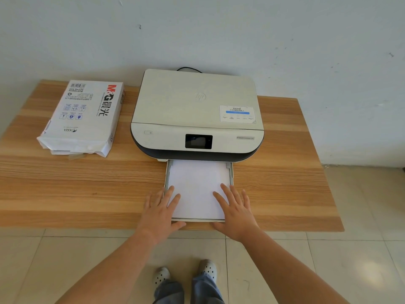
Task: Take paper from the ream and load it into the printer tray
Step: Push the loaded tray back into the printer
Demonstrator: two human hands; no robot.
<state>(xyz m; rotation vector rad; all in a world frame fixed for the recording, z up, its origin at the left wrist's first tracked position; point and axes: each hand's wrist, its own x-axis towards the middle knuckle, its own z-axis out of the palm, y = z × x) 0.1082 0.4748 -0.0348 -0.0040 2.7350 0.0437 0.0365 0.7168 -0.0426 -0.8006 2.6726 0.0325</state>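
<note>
Pressing flat with both palms, head view: left grip (pixel 161 212) and right grip (pixel 235 212), fingers spread apart, clamped on nothing, rest on the paper (pixel 197 187) lying in the pulled-out printer tray (pixel 230 172). Printer (pixel 197 113) at 12 o'clock; opened ream (pixel 84 117) at 10 o'clock on the worktop (pixel 285 172).

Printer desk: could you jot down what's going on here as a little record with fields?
printer: on wooden table, lid closed
tray: pulled out toward the person, white paper lying in it
left hand: flat, fingers on paper's near left corner
right hand: flat on paper's near right corner
ream: left of printer, wrapper torn open at near end
</note>
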